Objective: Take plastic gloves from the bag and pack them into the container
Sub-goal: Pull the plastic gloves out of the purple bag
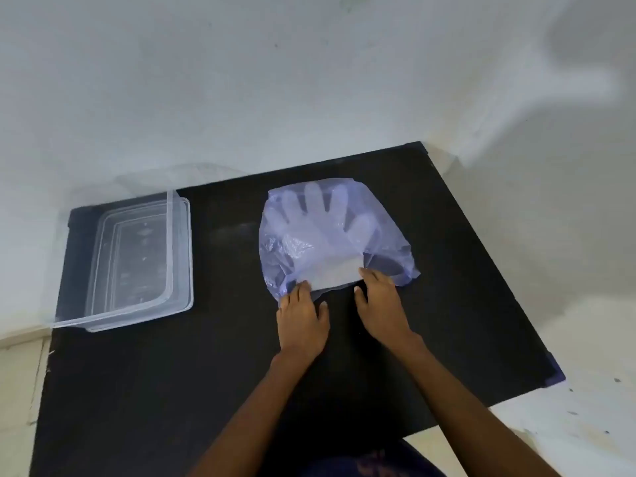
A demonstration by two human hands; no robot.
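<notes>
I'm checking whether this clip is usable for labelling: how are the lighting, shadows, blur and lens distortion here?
Head view: light is soft and even, with a large blurred shadow on the wall upper right; the wide lens bends the table edges; the clear container is faint against the dark top, while the gloves show hazily through the bag; both hands, left hand and right hand, are fairly sharp.
</notes>
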